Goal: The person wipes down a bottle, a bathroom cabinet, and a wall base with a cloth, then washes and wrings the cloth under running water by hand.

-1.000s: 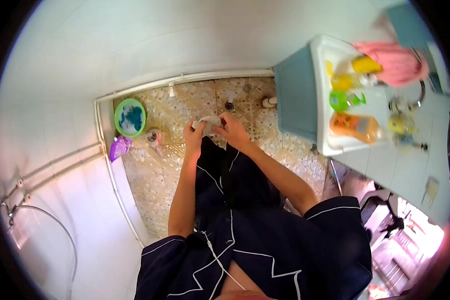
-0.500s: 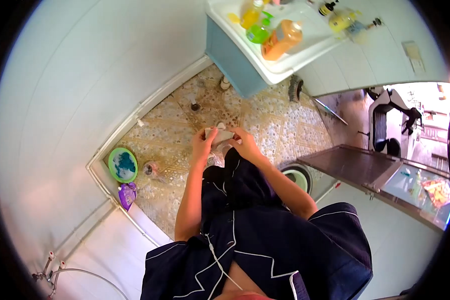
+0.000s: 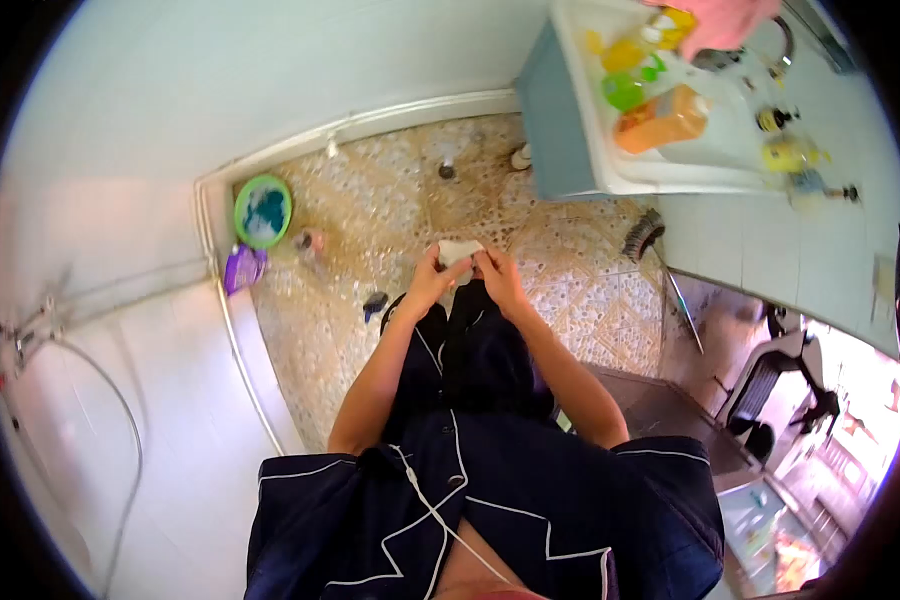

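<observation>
A small off-white cloth-like piece (image 3: 460,252) is stretched between my two hands, above the patterned floor. My left hand (image 3: 434,280) pinches its left side, fingers closed on it. On the other side my right hand (image 3: 500,280) grips the right edge. Both hands are in front of my dark trousers, close together. What the piece is exactly is too small to tell. A dark blue object (image 3: 374,305) lies on the floor left of my left forearm.
At the left are a green basin (image 3: 263,212) with blue contents and a purple bag (image 3: 243,268). A white sink (image 3: 700,180) with several bottles stands upper right, a brush (image 3: 643,234) below it. A shower hose (image 3: 135,430) hangs at the left wall.
The view has swung back and forth, shifting the sink and basin. My hands still hold the off-white piece. The dark blue object on the floor has come into view.
</observation>
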Demonstrator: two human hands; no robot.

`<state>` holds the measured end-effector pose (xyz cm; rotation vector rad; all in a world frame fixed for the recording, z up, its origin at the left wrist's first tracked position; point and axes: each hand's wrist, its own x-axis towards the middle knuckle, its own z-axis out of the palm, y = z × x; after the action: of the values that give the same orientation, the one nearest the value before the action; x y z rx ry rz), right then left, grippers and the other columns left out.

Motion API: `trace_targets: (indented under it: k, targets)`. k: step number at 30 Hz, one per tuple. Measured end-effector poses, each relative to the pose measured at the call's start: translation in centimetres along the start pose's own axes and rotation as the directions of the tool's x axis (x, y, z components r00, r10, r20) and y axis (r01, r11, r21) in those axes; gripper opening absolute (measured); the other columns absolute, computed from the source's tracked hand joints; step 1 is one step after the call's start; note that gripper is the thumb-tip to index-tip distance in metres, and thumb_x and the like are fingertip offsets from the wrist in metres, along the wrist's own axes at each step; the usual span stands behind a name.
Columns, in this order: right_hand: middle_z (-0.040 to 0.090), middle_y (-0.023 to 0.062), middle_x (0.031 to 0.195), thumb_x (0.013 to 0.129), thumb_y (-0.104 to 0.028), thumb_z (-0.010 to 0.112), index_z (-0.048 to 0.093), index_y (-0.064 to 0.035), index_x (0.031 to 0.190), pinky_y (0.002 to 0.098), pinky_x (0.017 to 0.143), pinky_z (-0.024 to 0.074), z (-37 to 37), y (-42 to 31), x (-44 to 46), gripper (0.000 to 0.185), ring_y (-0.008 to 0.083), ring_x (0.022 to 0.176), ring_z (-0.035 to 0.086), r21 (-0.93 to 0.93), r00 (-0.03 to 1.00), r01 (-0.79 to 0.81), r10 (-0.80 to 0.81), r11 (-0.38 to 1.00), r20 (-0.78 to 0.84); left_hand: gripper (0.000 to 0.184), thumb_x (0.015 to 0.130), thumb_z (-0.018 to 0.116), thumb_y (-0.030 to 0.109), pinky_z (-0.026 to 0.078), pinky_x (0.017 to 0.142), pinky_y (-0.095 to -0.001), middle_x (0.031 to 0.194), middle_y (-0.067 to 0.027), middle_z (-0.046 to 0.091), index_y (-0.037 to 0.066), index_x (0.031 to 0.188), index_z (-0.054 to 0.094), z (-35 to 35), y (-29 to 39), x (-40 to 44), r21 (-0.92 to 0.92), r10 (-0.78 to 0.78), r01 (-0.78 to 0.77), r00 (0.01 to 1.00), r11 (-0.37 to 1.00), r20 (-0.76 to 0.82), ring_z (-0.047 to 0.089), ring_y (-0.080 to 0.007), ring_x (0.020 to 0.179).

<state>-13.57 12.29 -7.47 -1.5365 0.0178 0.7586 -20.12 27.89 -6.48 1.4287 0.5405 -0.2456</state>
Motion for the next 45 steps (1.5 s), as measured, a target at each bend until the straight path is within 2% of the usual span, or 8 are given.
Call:
trace_targets:
  k: [3, 9, 16, 25, 33, 34, 37, 45]
  targets:
    - [0.057, -0.0002, 0.074, 0.101, -0.019, 0.056, 0.060, 0.0014, 0.092, 0.0269, 0.065, 0.0443, 2.2, -1.4, 1.8, 0.023, 0.0081, 0.069, 0.050, -0.321, 0.997, 0.067, -0.048, 0.945, 0.065, 0.038, 0.093, 0.072, 0.023, 0.052, 0.079, -0.0276, 0.106, -0.0044, 0.070, 0.005, 0.124, 0.059, -1.8, 1.0, -1.6, -0.349, -0.128, 0.080, 0.985, 0.934, -0.116, 0.066, -0.0137, 0.091]
    - [0.051, 0.0027, 0.063, 0.097, -0.023, 0.062, 0.059, 0.0011, 0.086, 0.0310, 0.055, 0.0365, 10.8, -2.1, 5.2, 0.026, 0.0096, 0.059, 0.043, -0.270, 0.977, 0.120, -0.065, 0.955, 0.203, 0.025, 0.099, 0.062, 0.022, 0.054, 0.074, -0.0274, 0.099, -0.0063, 0.071, 0.002, 0.115, 0.063, -8.3, -1.2, -2.7, -0.552, -0.098, -0.209, 0.874, 0.807, -0.475, 0.068, -0.0133, 0.086]
    - [0.053, 0.0004, 0.063, 0.100, -0.030, 0.060, 0.062, 0.0004, 0.086, 0.0312, 0.053, 0.0386, 24.6, -2.0, 9.7, 0.034, 0.0099, 0.057, 0.046, -0.071, 0.960, -0.056, 0.073, 0.996, 0.270, 0.037, 0.096, 0.067, 0.027, 0.052, 0.079, -0.0282, 0.109, -0.0065, 0.068, 0.003, 0.123, 0.059, -18.8, -4.1, -3.1, -0.401, -0.035, -0.214, 0.847, 0.891, -0.530, 0.065, -0.0130, 0.094]
    - [0.061, 0.0019, 0.069, 0.101, -0.029, 0.059, 0.066, -0.0029, 0.093, 0.0262, 0.054, 0.0437, 35.0, 0.8, 15.2, 0.028, 0.0096, 0.060, 0.055, -0.234, 0.938, -0.131, 0.197, 0.963, 0.286, 0.025, 0.089, 0.070, 0.017, 0.048, 0.076, -0.0277, 0.096, -0.0052, 0.067, -0.001, 0.105, 0.066, -34.1, -7.4, -1.1, -0.356, -0.113, -0.121, 0.814, 0.927, -0.570, 0.061, -0.0118, 0.086]
    - [0.070, 0.0112, 0.080, 0.100, -0.028, 0.058, 0.064, 0.0046, 0.102, 0.0305, 0.060, 0.0521, 38.6, 7.3, 28.6, 0.033, 0.0169, 0.066, 0.066, -0.230, 0.942, -0.158, 0.217, 0.960, 0.258, 0.044, 0.088, 0.068, 0.021, 0.049, 0.076, -0.0298, 0.105, -0.0102, 0.065, -0.003, 0.124, 0.056, -40.6, -10.8, 11.0, -0.397, -0.154, -0.145, 0.761, 0.906, -0.630, 0.061, -0.0182, 0.088]
    - [0.070, 0.0116, 0.080, 0.100, -0.026, 0.057, 0.064, 0.0047, 0.103, 0.0307, 0.060, 0.0522, 38.5, 9.0, 30.6, 0.032, 0.0179, 0.067, 0.067, -0.279, 0.944, -0.180, 0.245, 0.943, 0.221, 0.045, 0.090, 0.065, 0.019, 0.049, 0.076, -0.0311, 0.105, -0.0106, 0.065, -0.002, 0.128, 0.055, -40.8, -11.5, 12.8, -0.172, -0.133, 0.004, 0.655, 0.985, -0.744, 0.061, -0.0179, 0.086]
    - [0.070, 0.0115, 0.081, 0.101, -0.026, 0.055, 0.064, 0.0036, 0.106, 0.0313, 0.062, 0.0534, 37.9, 13.6, 38.1, 0.032, 0.0187, 0.071, 0.068, -0.372, 0.951, -0.190, 0.264, 0.909, 0.160, 0.048, 0.091, 0.064, 0.019, 0.048, 0.078, -0.0331, 0.108, -0.0120, 0.065, -0.003, 0.132, 0.054, -44.5, -16.2, 19.0, -0.111, -0.126, 0.075, 0.805, 0.991, -0.580, 0.061, -0.0183, 0.089]
    - [0.068, 0.0153, 0.113, 0.101, -0.026, 0.055, 0.058, 0.0019, 0.118, 0.0325, 0.077, 0.0554, 35.9, 25.5, 53.6, 0.033, 0.0233, 0.097, 0.067, -0.439, 0.941, -0.222, 0.309, 0.871, 0.138, 0.051, 0.092, 0.063, 0.025, 0.048, 0.083, -0.0357, 0.113, -0.0138, 0.064, -0.006, 0.132, 0.053, -49.7, -30.4, 34.1, -0.426, -0.224, -0.100, 0.731, 0.899, -0.644, 0.061, -0.0214, 0.096]
